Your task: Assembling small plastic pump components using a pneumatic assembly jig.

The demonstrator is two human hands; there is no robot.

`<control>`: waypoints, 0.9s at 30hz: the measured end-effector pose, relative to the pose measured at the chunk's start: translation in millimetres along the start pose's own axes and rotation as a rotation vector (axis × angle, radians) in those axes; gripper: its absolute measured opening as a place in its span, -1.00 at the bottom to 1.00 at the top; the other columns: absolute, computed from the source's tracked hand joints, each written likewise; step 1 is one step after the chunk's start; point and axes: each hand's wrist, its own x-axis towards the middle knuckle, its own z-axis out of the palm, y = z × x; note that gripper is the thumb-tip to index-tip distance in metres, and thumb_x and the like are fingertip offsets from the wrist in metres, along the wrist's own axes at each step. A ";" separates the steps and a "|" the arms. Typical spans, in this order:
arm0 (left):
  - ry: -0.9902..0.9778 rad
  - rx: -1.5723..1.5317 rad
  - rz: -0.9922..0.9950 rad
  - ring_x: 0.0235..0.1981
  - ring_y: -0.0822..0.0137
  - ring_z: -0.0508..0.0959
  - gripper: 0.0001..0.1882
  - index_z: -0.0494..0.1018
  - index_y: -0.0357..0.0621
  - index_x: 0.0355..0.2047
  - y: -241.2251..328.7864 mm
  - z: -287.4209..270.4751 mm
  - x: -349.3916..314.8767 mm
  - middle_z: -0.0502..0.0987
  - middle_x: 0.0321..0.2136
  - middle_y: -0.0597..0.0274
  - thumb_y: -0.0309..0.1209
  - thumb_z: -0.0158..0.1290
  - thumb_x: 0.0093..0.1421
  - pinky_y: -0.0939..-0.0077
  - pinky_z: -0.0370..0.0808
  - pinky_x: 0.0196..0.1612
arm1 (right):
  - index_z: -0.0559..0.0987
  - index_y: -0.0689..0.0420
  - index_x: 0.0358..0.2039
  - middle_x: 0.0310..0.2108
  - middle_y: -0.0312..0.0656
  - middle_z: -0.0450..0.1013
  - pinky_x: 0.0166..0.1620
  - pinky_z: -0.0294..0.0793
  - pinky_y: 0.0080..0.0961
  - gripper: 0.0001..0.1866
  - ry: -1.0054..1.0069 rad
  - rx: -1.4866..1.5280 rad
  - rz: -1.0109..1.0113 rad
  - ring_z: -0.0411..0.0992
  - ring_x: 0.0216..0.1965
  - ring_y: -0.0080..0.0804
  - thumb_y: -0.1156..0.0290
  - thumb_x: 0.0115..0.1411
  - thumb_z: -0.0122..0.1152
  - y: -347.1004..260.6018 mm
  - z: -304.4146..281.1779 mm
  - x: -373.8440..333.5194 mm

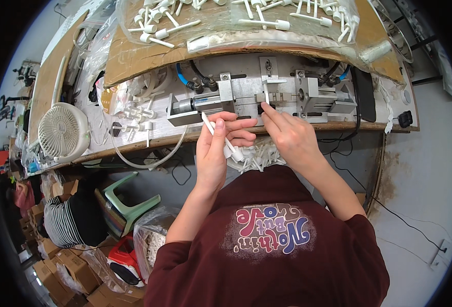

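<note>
- Holding a white stick [207, 122] in the left hand [213, 148], clamped between thumb and fingers, just before the worktop [156, 126].
- Reaching with the right hand [292, 135] to a second white stick [266, 92] at the central fixture [268, 66]; cannot tell whether gripped or merely touched.
- Might pinch fingertips through any inward stroke of the left block [226, 89] or right block [314, 98].
- Could sit crooked after an uneven push.
- Could fall onto the piled white pieces [259, 156] through a slack thumb.
</note>
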 end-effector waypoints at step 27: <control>-0.058 -0.252 -0.068 0.16 -0.01 0.42 -0.71 0.30 -0.20 -0.05 -9.9 19.9 7.9 0.33 0.15 -0.30 -0.24 -0.24 0.45 0.18 0.36 0.24 | 0.58 0.15 -0.18 -0.27 -0.20 0.52 -0.21 0.57 -0.38 -0.62 0.043 0.687 -0.020 0.54 -0.29 -0.22 0.49 -0.08 0.40 -18.8 -27.7 -5.3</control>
